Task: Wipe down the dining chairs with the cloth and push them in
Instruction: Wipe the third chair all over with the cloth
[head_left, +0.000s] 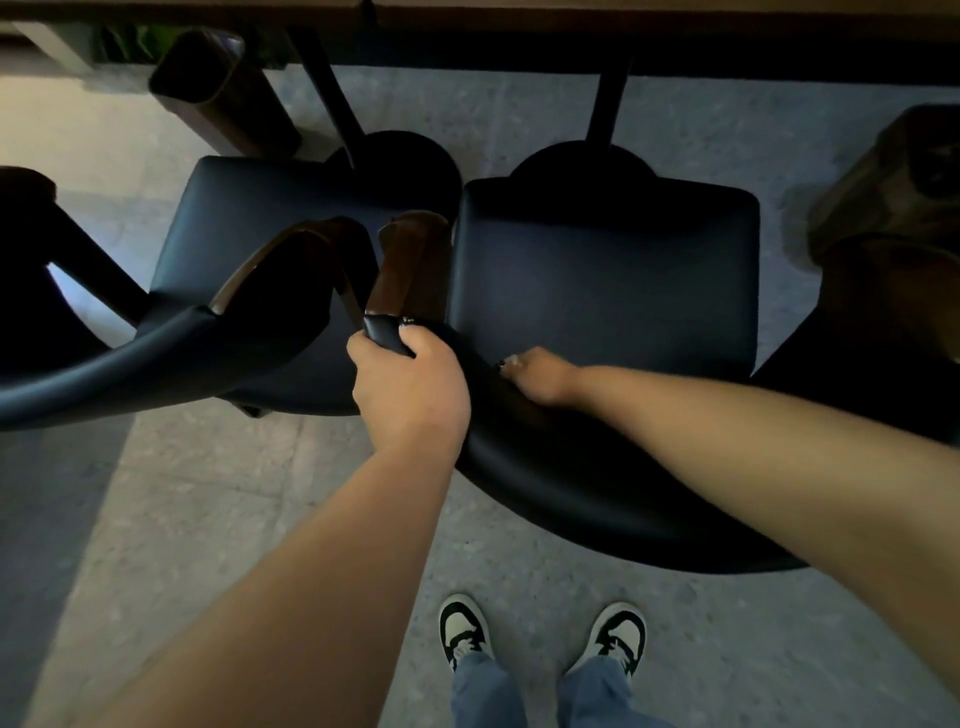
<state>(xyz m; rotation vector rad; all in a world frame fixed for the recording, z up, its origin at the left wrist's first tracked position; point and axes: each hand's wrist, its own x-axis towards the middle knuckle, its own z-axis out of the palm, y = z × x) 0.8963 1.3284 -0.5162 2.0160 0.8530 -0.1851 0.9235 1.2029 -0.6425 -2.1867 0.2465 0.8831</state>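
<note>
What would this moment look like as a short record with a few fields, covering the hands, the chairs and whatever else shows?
left hand: grips the end of the backrest of the right chair
right hand: rests on the inner side of the same backrest; its fingers are hidden
cloth: cannot be made out
right chair seat: dark, padded, in front of the table edge
left chair: stands close beside it
shoes: on the speckled floor
</note>
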